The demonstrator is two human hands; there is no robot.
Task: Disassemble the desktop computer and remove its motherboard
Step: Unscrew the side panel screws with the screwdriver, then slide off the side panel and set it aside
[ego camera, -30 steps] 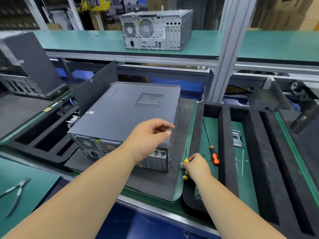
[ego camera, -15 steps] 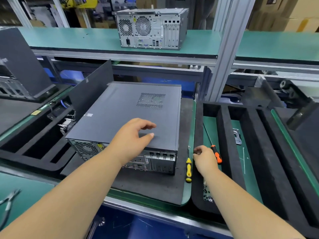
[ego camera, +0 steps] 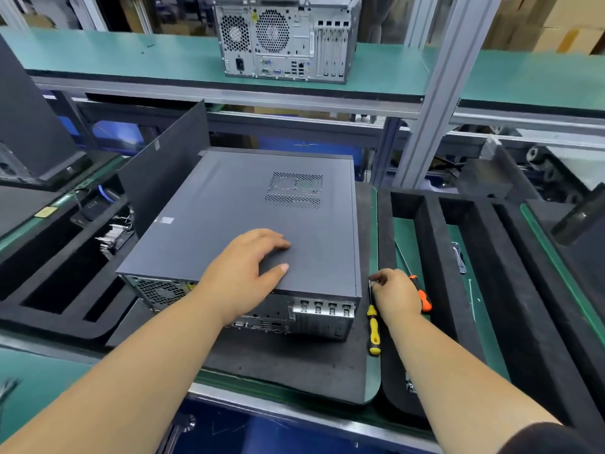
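Note:
The dark grey desktop computer (ego camera: 235, 204) lies on its side on a black foam mat (ego camera: 294, 365), its rear ports facing me and its side panel closed on top. My left hand (ego camera: 242, 273) rests flat on that panel near the rear edge, fingers spread. My right hand (ego camera: 396, 296) sits at the case's rear right corner with its fingers curled. They pinch a small shiny metal piece at the shaft tip of a yellow-handled screwdriver (ego camera: 373, 332) lying on the mat.
An orange-handled screwdriver (ego camera: 424, 298) lies in the black foam tray (ego camera: 432, 244) just right of my hand, with a metal bracket (ego camera: 458, 257) farther in. A loose black panel (ego camera: 163, 172) leans left of the case. Another computer (ego camera: 288, 40) stands on the shelf behind an aluminium post (ego camera: 435, 93).
My right hand let go of the yellow screwdriver's handle and moved up to its shaft tip by the case corner. My left hand slid from the rear edge onto the top panel.

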